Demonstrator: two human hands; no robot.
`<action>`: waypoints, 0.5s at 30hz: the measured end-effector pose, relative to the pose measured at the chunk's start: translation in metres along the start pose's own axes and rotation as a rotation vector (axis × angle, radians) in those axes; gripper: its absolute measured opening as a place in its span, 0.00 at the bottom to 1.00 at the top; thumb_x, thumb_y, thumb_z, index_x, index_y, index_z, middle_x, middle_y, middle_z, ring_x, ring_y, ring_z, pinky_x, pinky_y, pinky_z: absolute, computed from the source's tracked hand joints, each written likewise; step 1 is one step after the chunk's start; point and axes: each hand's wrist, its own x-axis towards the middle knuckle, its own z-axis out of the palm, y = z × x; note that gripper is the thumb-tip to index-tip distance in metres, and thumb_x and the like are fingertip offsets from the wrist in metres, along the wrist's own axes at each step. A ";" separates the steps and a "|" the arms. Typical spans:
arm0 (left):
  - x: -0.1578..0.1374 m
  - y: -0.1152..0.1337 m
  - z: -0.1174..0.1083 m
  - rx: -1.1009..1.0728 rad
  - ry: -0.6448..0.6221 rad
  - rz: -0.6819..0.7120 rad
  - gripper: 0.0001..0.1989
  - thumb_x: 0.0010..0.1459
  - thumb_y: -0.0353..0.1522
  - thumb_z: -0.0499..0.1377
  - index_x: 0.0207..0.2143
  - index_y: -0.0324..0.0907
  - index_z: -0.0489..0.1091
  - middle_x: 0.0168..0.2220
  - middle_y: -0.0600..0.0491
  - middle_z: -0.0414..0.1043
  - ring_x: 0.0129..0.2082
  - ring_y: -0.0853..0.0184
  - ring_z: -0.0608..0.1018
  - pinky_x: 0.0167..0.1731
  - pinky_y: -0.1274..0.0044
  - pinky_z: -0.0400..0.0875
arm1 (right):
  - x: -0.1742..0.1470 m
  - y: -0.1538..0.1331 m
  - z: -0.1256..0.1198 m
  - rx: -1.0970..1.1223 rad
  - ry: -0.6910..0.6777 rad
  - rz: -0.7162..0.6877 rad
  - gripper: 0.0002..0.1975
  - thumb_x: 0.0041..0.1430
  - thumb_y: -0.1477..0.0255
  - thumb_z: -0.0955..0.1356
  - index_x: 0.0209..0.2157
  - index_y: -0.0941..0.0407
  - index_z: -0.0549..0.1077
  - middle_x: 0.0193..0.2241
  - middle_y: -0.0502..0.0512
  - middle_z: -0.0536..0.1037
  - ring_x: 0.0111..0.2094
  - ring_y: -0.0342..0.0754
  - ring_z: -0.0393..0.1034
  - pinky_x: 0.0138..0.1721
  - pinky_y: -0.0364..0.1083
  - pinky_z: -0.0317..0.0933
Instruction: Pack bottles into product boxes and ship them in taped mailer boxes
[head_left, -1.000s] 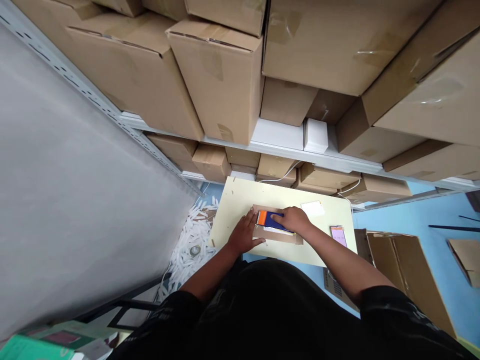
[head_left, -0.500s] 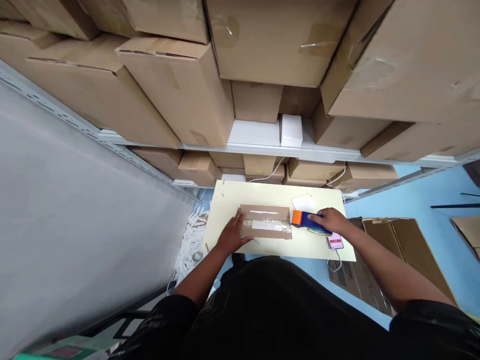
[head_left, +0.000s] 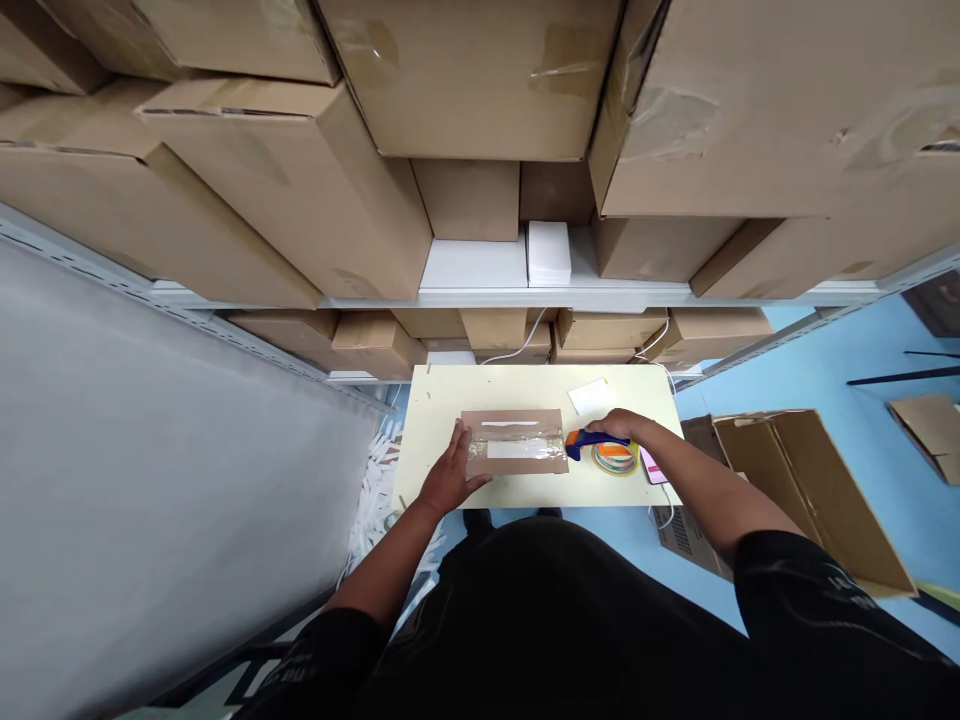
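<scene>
A flat cardboard box (head_left: 514,466) lies on the cream tabletop, with clear tape and a white label along its upper face. My left hand (head_left: 448,480) rests against the box's left end, fingers stretched out and thumb spread along the near side. At the right end, my right hand (head_left: 619,427) is closed around a blue and orange tape dispenser (head_left: 576,442). The dispenser's head touches or nearly touches the box's right edge, and its tape roll (head_left: 615,460) shows below the hand. Part of the handle is hidden by my fingers.
A white paper (head_left: 591,397) lies behind my right hand, and a pink-screened phone (head_left: 652,467) by my right wrist. Shelves of cardboard boxes (head_left: 480,90) rise beyond the table (head_left: 442,387). An open carton (head_left: 810,480) stands right; paper shreds (head_left: 371,500) lie left.
My right hand has turned the tape dispenser, tilting its head down at the box's right end. My left hand stays at the box's left end. The whole view has shifted slightly.
</scene>
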 end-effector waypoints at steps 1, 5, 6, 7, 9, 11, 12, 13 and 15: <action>0.000 0.000 0.000 -0.010 -0.002 -0.007 0.59 0.59 0.45 0.68 0.76 0.46 0.30 0.77 0.34 0.30 0.75 0.45 0.50 0.65 0.59 0.66 | 0.000 0.004 0.002 0.037 -0.036 0.014 0.24 0.50 0.49 0.75 0.18 0.56 0.77 0.17 0.55 0.77 0.21 0.50 0.71 0.29 0.48 0.64; -0.002 0.002 0.002 -0.097 -0.015 -0.078 0.60 0.59 0.46 0.68 0.76 0.47 0.26 0.77 0.36 0.27 0.75 0.46 0.48 0.65 0.59 0.66 | -0.017 0.031 0.017 0.181 -0.107 0.146 0.25 0.57 0.49 0.70 0.23 0.57 0.78 0.23 0.59 0.80 0.26 0.53 0.75 0.33 0.49 0.66; -0.002 0.002 0.003 -0.128 -0.020 -0.096 0.61 0.59 0.46 0.67 0.76 0.47 0.25 0.77 0.36 0.26 0.76 0.47 0.47 0.66 0.59 0.65 | -0.024 0.039 0.023 0.186 -0.067 0.194 0.26 0.59 0.48 0.69 0.25 0.58 0.79 0.25 0.61 0.81 0.28 0.54 0.76 0.33 0.49 0.66; -0.003 0.002 0.003 -0.158 -0.024 -0.108 0.61 0.59 0.46 0.67 0.76 0.47 0.24 0.77 0.37 0.26 0.76 0.48 0.46 0.67 0.60 0.63 | -0.032 0.047 0.029 0.171 -0.020 0.249 0.29 0.60 0.46 0.67 0.26 0.58 0.79 0.28 0.63 0.82 0.31 0.55 0.77 0.34 0.49 0.66; -0.003 0.002 0.003 -0.207 -0.025 -0.119 0.61 0.59 0.45 0.67 0.76 0.46 0.23 0.77 0.38 0.26 0.76 0.50 0.43 0.70 0.60 0.58 | -0.047 0.058 0.045 0.107 0.072 0.339 0.33 0.63 0.42 0.63 0.28 0.59 0.79 0.33 0.68 0.83 0.35 0.58 0.78 0.36 0.50 0.65; -0.004 0.003 0.003 -0.256 -0.021 -0.127 0.62 0.57 0.45 0.68 0.76 0.45 0.25 0.78 0.38 0.27 0.76 0.50 0.42 0.71 0.60 0.52 | -0.059 0.060 0.064 0.046 0.186 0.371 0.37 0.66 0.41 0.58 0.33 0.58 0.80 0.36 0.69 0.83 0.39 0.60 0.78 0.38 0.51 0.64; -0.005 0.003 0.003 -0.291 -0.019 -0.140 0.62 0.57 0.45 0.68 0.76 0.45 0.26 0.78 0.38 0.28 0.76 0.50 0.42 0.72 0.60 0.51 | -0.063 0.058 0.075 0.008 0.251 0.356 0.37 0.67 0.41 0.56 0.35 0.58 0.80 0.37 0.69 0.82 0.40 0.60 0.78 0.39 0.51 0.64; -0.006 0.004 0.003 -0.334 -0.018 -0.161 0.62 0.57 0.44 0.68 0.76 0.43 0.26 0.77 0.38 0.30 0.76 0.50 0.44 0.72 0.60 0.50 | -0.064 0.054 0.085 -0.043 0.318 0.325 0.36 0.69 0.43 0.56 0.38 0.58 0.80 0.37 0.69 0.82 0.42 0.61 0.77 0.41 0.52 0.63; -0.006 0.006 0.002 -0.435 -0.007 -0.228 0.58 0.60 0.45 0.65 0.76 0.40 0.28 0.77 0.37 0.36 0.76 0.52 0.48 0.72 0.61 0.50 | -0.063 0.042 0.105 -0.164 0.431 0.227 0.33 0.71 0.46 0.57 0.42 0.59 0.80 0.39 0.69 0.82 0.45 0.62 0.75 0.46 0.55 0.61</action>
